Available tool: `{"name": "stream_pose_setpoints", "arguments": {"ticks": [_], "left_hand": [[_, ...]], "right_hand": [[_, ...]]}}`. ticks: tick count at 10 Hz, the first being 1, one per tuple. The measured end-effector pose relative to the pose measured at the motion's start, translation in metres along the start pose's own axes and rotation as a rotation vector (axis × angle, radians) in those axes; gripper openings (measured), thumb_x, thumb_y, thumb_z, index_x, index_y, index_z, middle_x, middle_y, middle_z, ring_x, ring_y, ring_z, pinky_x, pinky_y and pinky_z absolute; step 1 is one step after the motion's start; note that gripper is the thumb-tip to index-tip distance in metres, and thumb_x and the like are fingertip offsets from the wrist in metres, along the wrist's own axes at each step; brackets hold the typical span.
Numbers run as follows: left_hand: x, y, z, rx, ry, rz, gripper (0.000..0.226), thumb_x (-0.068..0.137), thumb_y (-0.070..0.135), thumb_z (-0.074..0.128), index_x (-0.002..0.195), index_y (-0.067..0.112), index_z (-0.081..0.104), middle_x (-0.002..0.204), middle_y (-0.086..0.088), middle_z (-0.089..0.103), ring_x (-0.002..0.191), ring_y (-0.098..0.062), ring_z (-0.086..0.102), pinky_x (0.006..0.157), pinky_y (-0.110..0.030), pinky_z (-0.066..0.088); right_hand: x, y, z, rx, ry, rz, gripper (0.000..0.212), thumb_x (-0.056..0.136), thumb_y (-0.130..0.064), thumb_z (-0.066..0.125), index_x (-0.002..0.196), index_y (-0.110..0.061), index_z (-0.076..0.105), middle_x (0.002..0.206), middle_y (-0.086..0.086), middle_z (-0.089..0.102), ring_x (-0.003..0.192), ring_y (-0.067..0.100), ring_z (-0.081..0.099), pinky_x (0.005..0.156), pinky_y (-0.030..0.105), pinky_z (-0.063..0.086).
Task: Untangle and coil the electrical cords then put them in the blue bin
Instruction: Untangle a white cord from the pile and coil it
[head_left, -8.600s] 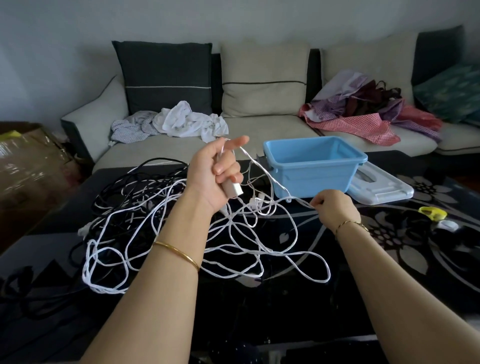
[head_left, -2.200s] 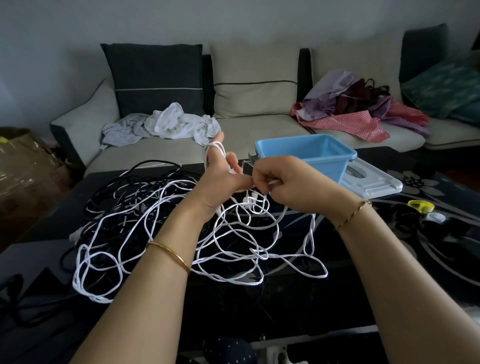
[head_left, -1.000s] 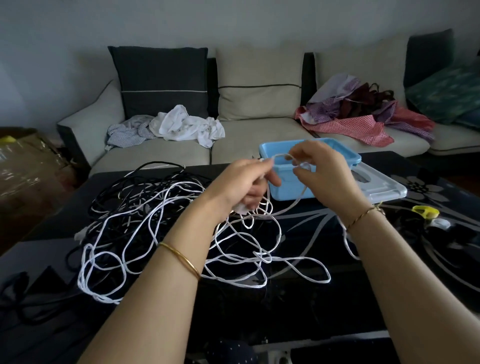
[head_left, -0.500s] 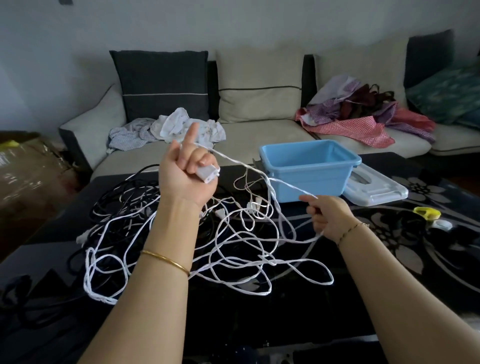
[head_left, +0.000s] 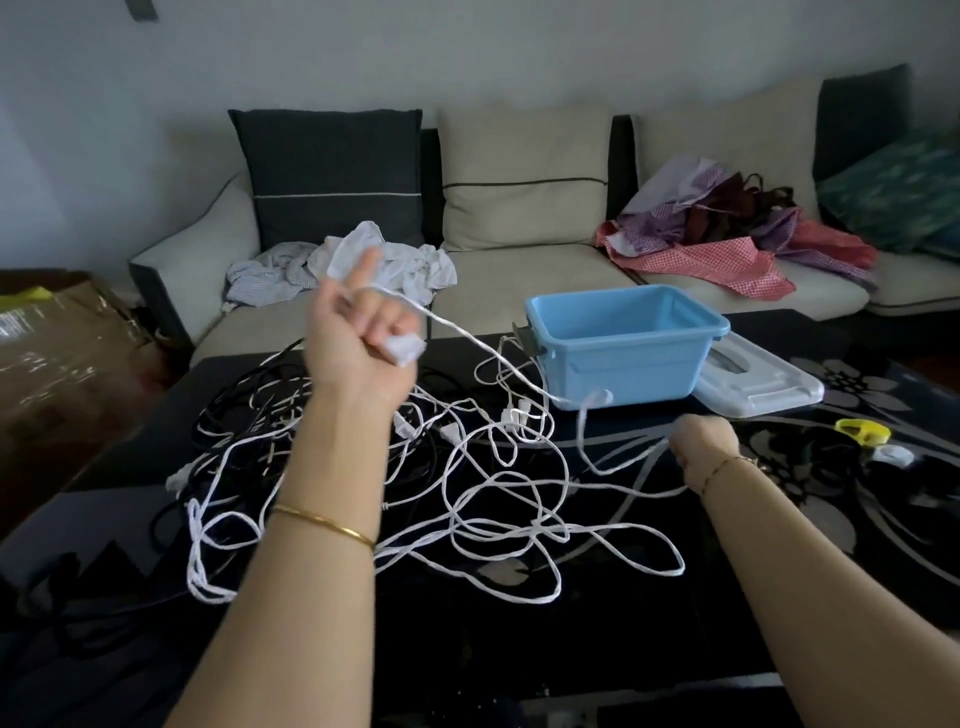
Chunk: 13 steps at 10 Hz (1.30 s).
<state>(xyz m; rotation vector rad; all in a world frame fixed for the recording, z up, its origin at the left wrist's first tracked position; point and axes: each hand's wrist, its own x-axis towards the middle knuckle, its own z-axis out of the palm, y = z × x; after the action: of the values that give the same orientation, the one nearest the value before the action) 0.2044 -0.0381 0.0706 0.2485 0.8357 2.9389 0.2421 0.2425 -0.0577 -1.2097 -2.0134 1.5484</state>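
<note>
A tangle of white cord (head_left: 483, 509) lies across the dark glass table (head_left: 597, 634), with black cords (head_left: 234, 415) heaped at its left. My left hand (head_left: 358, 332) is raised above the pile and grips the white plug end (head_left: 405, 347), with the cord looped over my index finger. From there a strand runs down to the right to my right hand (head_left: 704, 439), which grips it low over the table. The blue bin (head_left: 623, 345) stands behind, with nothing visible inside it.
A white lid (head_left: 758, 384) lies right of the bin. Yellow and white small items (head_left: 862, 431) sit at the table's right. Behind is a sofa (head_left: 519, 270) with heaps of clothes (head_left: 737, 244). A cardboard box (head_left: 57, 338) stands at the left.
My hands were close together at the bin a second ago. Since then the left hand has risen with the plug and the right hand has dropped right and downward, drawing the strand out between them.
</note>
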Motion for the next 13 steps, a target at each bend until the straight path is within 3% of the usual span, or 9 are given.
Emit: {"name": "stream_pose_setpoints", "arguments": {"ticks": [2, 4, 5, 6, 8, 9, 10, 11, 13], "left_hand": [[-0.006, -0.041, 0.010, 0.355, -0.103, -0.247, 0.043, 0.103, 0.029, 0.028, 0.095, 0.009, 0.065, 0.037, 0.007, 0.022, 0.032, -0.005, 0.020, 0.038, -0.017, 0.027], [-0.011, -0.057, 0.012, 0.455, -0.210, -0.419, 0.046, 0.103, 0.028, 0.025, 0.095, 0.005, 0.063, 0.033, 0.007, 0.018, 0.028, -0.004, 0.017, 0.034, -0.015, 0.025], [-0.013, -0.057, 0.012, 0.359, -0.316, -0.518, 0.044, 0.102, 0.028, 0.025, 0.098, 0.004, 0.062, 0.032, 0.007, 0.021, 0.027, -0.004, 0.020, 0.034, -0.015, 0.026], [-0.014, -0.052, 0.009, 0.215, -0.358, -0.551, 0.043, 0.101, 0.028, 0.026, 0.104, 0.003, 0.061, 0.033, 0.006, 0.024, 0.028, -0.005, 0.024, 0.037, -0.015, 0.029], [0.001, -0.036, 0.004, -0.171, -0.250, -0.298, 0.026, 0.098, 0.011, 0.026, 0.104, -0.001, 0.049, 0.049, 0.003, 0.041, 0.040, -0.009, 0.040, 0.090, -0.037, 0.048], [0.005, -0.034, 0.001, -0.078, -0.215, -0.187, 0.023, 0.101, 0.012, 0.029, 0.083, 0.013, 0.043, 0.057, 0.005, 0.048, 0.046, -0.007, 0.047, 0.093, -0.044, 0.044], [0.007, -0.040, -0.001, 0.215, -0.122, -0.042, 0.020, 0.104, 0.017, 0.032, 0.092, 0.015, 0.049, 0.056, 0.008, 0.052, 0.049, -0.006, 0.050, 0.091, -0.043, 0.045], [0.008, -0.043, -0.008, 0.603, -0.081, 0.130, 0.035, 0.104, 0.013, 0.031, 0.138, 0.015, 0.039, 0.056, 0.008, 0.053, 0.054, -0.006, 0.050, 0.085, -0.037, 0.045], [-0.005, -0.057, -0.010, 1.481, -0.334, 0.400, 0.030, 0.100, 0.007, 0.035, 0.124, -0.008, 0.047, 0.090, 0.019, 0.046, 0.067, -0.015, 0.052, 0.064, -0.021, 0.044]], "right_hand": [[-0.017, -0.023, 0.005, -0.539, -0.020, -0.276, 0.031, 0.090, -0.015, 0.042, 0.109, 0.002, 0.061, 0.109, 0.023, 0.060, 0.085, 0.027, 0.044, 0.080, 0.038, 0.042], [-0.080, -0.074, 0.003, -0.045, -0.416, -0.583, 0.022, 0.095, -0.026, 0.051, 0.097, -0.009, 0.065, 0.110, 0.015, 0.066, 0.105, 0.029, 0.059, 0.089, 0.039, 0.044], [-0.092, -0.071, 0.018, -0.247, -0.531, -0.796, 0.015, 0.092, -0.018, 0.054, 0.098, -0.014, 0.068, 0.095, 0.008, 0.068, 0.087, 0.020, 0.061, 0.082, 0.032, 0.045], [-0.098, -0.067, 0.023, -0.215, -0.559, -0.835, 0.030, 0.094, -0.013, 0.047, 0.072, -0.026, 0.061, 0.071, -0.003, 0.062, 0.060, 0.006, 0.050, 0.060, 0.023, 0.039], [-0.103, -0.057, 0.019, -0.196, -0.938, -0.632, 0.024, 0.100, -0.014, 0.042, 0.097, -0.005, 0.065, 0.060, 0.007, 0.055, 0.057, 0.019, 0.063, 0.064, 0.024, 0.055], [-0.113, -0.060, 0.014, -0.170, -1.124, -0.567, 0.023, 0.099, -0.014, 0.045, 0.110, -0.002, 0.061, 0.058, 0.010, 0.055, 0.055, 0.022, 0.062, 0.065, 0.027, 0.053], [-0.122, -0.070, 0.006, -0.335, -1.166, -0.573, 0.024, 0.094, -0.012, 0.052, 0.117, -0.014, 0.060, 0.062, 0.011, 0.060, 0.060, 0.023, 0.067, 0.065, 0.026, 0.053], [-0.125, -0.079, -0.002, -0.448, -1.056, -0.610, 0.022, 0.088, -0.004, 0.055, 0.106, -0.013, 0.065, 0.063, 0.009, 0.063, 0.060, 0.019, 0.069, 0.061, 0.024, 0.054], [-0.127, -0.094, -0.014, -0.580, -0.597, -0.843, 0.024, 0.074, -0.005, 0.057, 0.085, -0.024, 0.067, 0.074, -0.001, 0.066, 0.050, 0.010, 0.065, 0.059, 0.027, 0.055]]}}
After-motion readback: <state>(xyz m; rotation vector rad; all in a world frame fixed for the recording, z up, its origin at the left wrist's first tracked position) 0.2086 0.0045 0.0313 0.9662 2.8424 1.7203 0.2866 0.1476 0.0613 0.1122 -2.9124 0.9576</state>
